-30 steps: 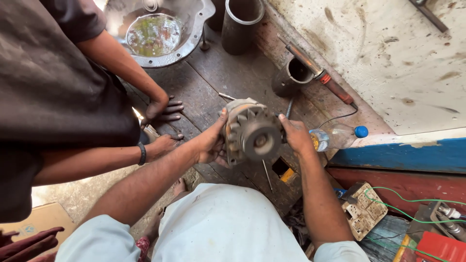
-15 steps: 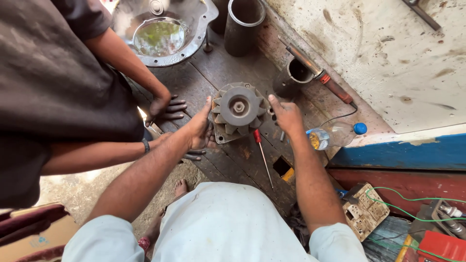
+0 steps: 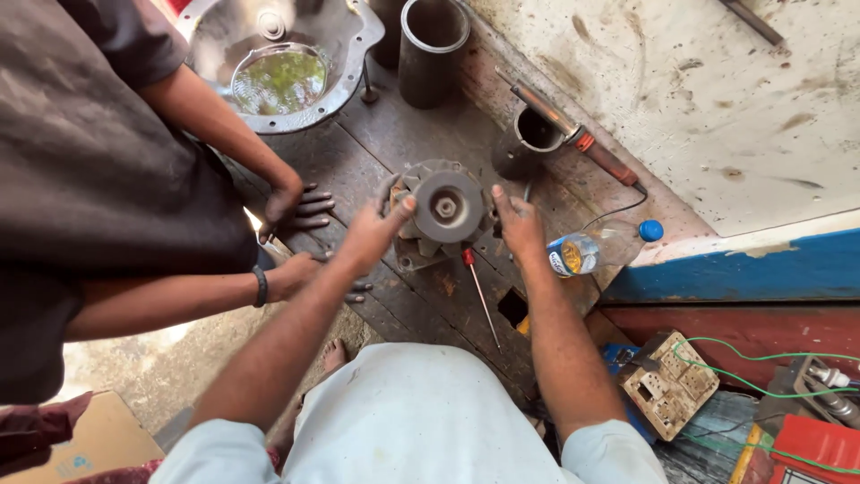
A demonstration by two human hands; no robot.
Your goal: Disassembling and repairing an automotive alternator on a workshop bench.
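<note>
Motor part [image 3: 441, 211] on bench [image 3: 403, 296], between both hands | left hand [image 3: 372, 235] clasps it at 9 o'clock, right hand [image 3: 518, 224] at 3 | risk: greasy casing slips, rolls onto screwdriver [image 3: 479, 294] at 6 or bystander's fingers [image 3: 309, 208] nearby.

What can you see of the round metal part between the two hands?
The alternator is a grimy grey metal unit with a round pulley and centre nut facing the camera, and fan blades showing behind the pulley. It stands on the dark wooden bench. The left hand grips its left side with the thumb on the pulley rim; the right hand presses on its right side. A red-handled screwdriver lies just below it.
</note>
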